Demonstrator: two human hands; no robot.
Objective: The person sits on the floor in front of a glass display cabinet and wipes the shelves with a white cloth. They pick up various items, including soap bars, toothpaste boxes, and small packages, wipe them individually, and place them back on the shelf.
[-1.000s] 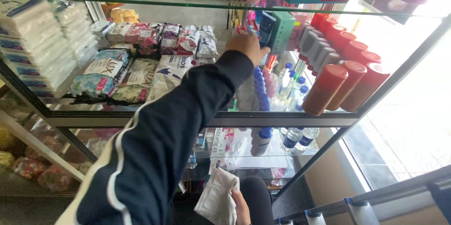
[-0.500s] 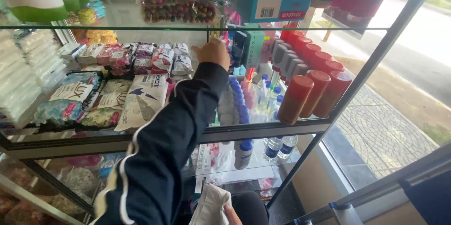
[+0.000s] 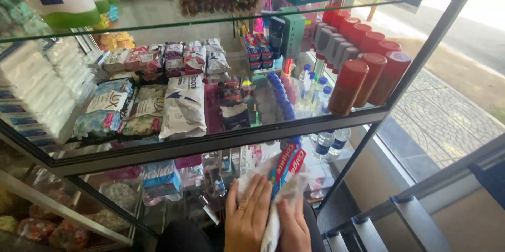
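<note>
Left hand [image 3: 251,215] flat, fingers spread, pressing white cloth [image 3: 273,199] onto toothpaste box [image 3: 286,168]. Right hand [image 3: 293,228] grasps cloth-wrapped box, below glass shelf [image 3: 221,141] front edge.

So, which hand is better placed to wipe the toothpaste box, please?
Probably left: the left hand lies flat on the white cloth beside the toothpaste box, while the right hand grips the cloth below.
</note>
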